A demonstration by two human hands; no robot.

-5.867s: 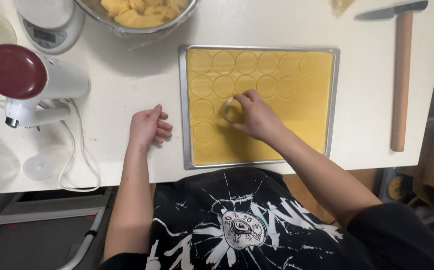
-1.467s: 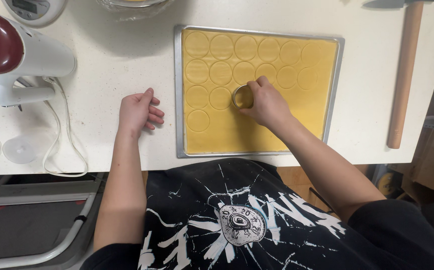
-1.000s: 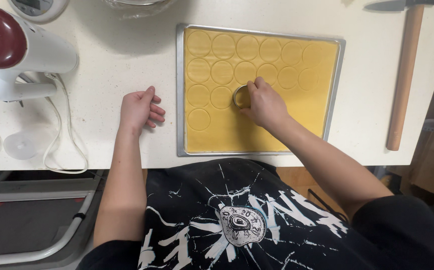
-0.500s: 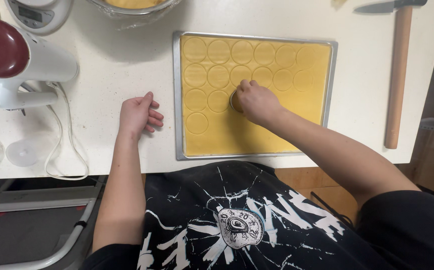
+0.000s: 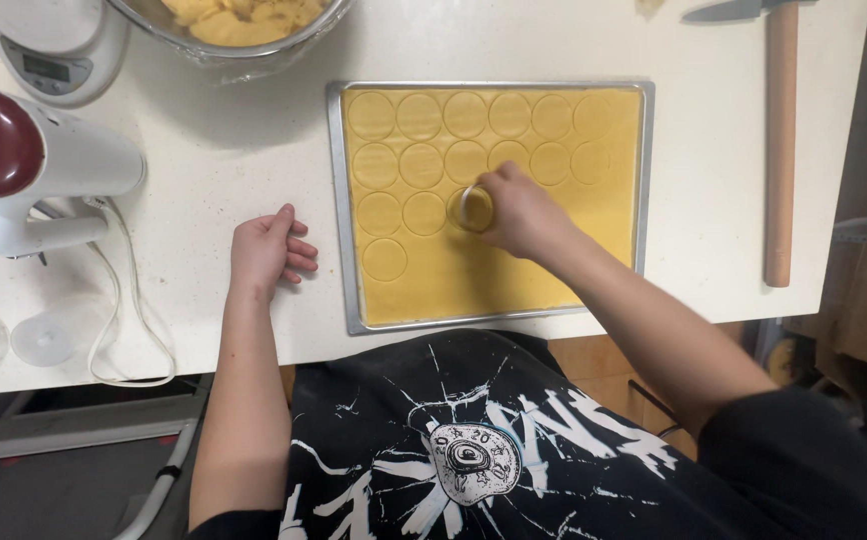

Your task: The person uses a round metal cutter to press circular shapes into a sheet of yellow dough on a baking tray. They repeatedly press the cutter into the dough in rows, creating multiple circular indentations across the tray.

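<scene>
A round metal cutter point(image 5: 471, 208) is pinched by the fingers of the right hand point(image 5: 519, 212) and is pressed on the yellow dough sheet point(image 5: 514, 270), near the middle of the baking tray point(image 5: 344, 210). Circles are already marked across the sheet's upper rows and left side. The left hand point(image 5: 269, 252) is rested on the white counter point(image 5: 204, 150) just beside the tray, its fingers loosely curled and holding nothing. A rolling pin point(image 5: 780, 150) is laid to the right, a stand mixer point(image 5: 24, 170) to the left.
</scene>
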